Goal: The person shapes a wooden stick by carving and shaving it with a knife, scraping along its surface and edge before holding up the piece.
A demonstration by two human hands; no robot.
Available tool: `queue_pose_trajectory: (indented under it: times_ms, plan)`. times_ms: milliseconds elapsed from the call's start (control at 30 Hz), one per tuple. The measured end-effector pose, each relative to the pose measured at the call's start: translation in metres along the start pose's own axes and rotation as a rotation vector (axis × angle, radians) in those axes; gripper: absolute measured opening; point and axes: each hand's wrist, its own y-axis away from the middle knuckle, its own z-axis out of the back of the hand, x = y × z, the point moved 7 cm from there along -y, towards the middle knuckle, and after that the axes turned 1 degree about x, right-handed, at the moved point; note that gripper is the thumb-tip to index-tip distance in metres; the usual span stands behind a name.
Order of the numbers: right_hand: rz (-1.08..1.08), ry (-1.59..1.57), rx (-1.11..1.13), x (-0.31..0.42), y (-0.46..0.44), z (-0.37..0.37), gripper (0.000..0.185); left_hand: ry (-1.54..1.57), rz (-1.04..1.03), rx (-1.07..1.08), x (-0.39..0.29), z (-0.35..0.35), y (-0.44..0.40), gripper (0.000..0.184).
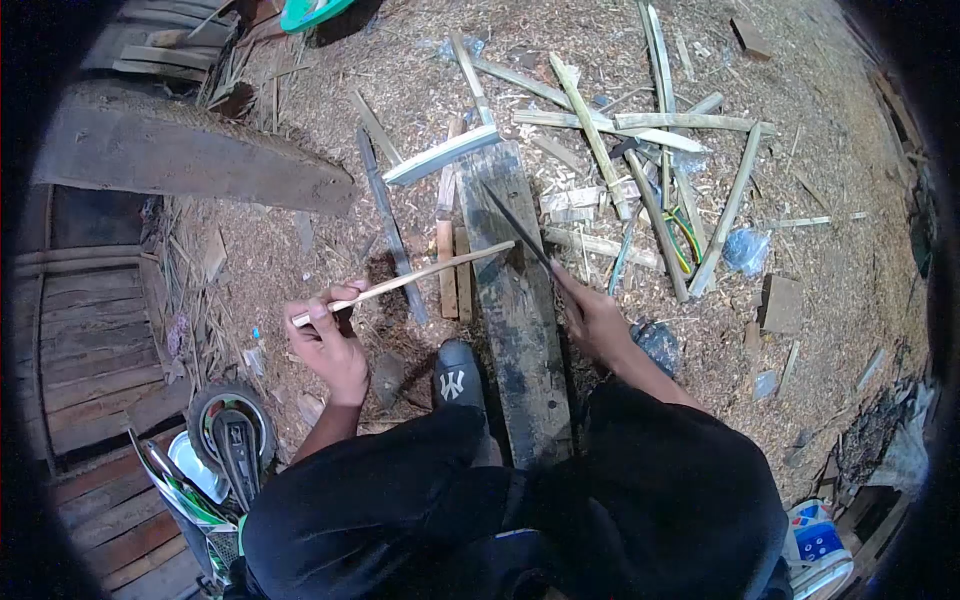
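Note:
My left hand (332, 338) is closed around one end of a thin, slightly bent wooden stick (420, 274). The far tip of the stick reaches over a worn wooden beam (518, 350) that runs out from between my legs. In my right hand (597, 325) is a long knife (516, 224) with a dark blade, slanting across the beam close to the stick's tip. My fingers hide its handle. Whether blade and stick touch, I cannot tell. A pale split piece of wood (440, 156) lies across the beam's far end.
Several split wood strips (590, 130) lie crossed on the chip-covered ground ahead. A thick beam (200, 150) juts in from the left. Beside my left leg is a small wheeled vehicle (232, 430). A blue plastic bag (746, 250) lies to the right.

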Motion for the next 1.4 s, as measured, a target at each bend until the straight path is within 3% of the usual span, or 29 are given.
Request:
queue_pose_trajectory:
  times_ms: [100, 200, 300, 400, 433, 500, 567, 633, 700, 767, 867, 1000, 1067, 1200, 1267, 1400]
  plan:
    - [-0.053, -0.041, 0.039, -0.002, 0.002, -0.006, 0.075, 0.032, -0.039, 0.018, -0.004, -0.006, 0.000, 0.022]
    - [0.091, -0.062, -0.105, 0.008, 0.002, 0.003, 0.075, 0.020, -0.015, 0.003, -0.005, -0.006, 0.001, 0.023]
    - [-0.053, -0.027, 0.034, -0.003, -0.003, 0.000, 0.069, 0.027, -0.025, -0.005, -0.003, -0.005, 0.000, 0.023]
    - [0.076, -0.057, -0.167, 0.022, 0.001, 0.013, 0.072, 0.005, -0.043, 0.035, -0.002, -0.003, 0.001, 0.023]
    - [0.077, -0.055, -0.160, 0.019, 0.001, 0.013, 0.072, 0.006, -0.040, 0.028, -0.003, -0.002, 0.003, 0.023]
    - [-0.085, -0.050, 0.061, 0.002, -0.006, 0.001, 0.071, 0.017, -0.024, 0.013, -0.003, -0.003, 0.001, 0.024]
    - [-0.078, -0.034, 0.084, 0.001, -0.010, 0.004, 0.060, 0.021, -0.039, 0.020, 0.001, -0.003, -0.001, 0.024]
    - [0.089, -0.044, -0.134, 0.015, -0.002, 0.010, 0.072, 0.013, -0.035, 0.030, -0.001, -0.001, -0.002, 0.023]
    - [0.101, -0.067, -0.153, 0.016, 0.001, 0.010, 0.071, 0.000, -0.049, 0.031, -0.003, -0.003, 0.000, 0.023]
    - [-0.018, -0.008, -0.009, 0.005, -0.003, 0.004, 0.068, 0.029, -0.028, 0.001, -0.001, 0.000, 0.003, 0.023]
    - [-0.090, -0.116, 0.023, -0.015, -0.005, -0.001, 0.065, 0.028, 0.012, -0.047, 0.004, 0.005, -0.002, 0.023]
    - [-0.145, -0.252, -0.075, -0.016, 0.006, -0.002, 0.061, -0.077, 0.164, -0.190, 0.009, 0.014, -0.007, 0.024]
    - [-0.281, -0.298, -0.120, -0.025, 0.010, -0.002, 0.056, -0.074, 0.169, -0.198, 0.009, 0.016, -0.008, 0.024]
    - [-0.259, -0.295, -0.111, -0.020, 0.007, 0.003, 0.055, -0.099, 0.181, -0.252, 0.001, 0.008, -0.009, 0.024]
    - [-0.398, -0.349, -0.033, -0.019, 0.008, 0.004, 0.055, -0.196, 0.176, -0.264, 0.005, 0.022, -0.012, 0.024]
    - [-0.296, -0.340, -0.112, -0.026, 0.009, -0.001, 0.055, -0.354, 0.149, -0.308, 0.000, 0.024, -0.014, 0.026]
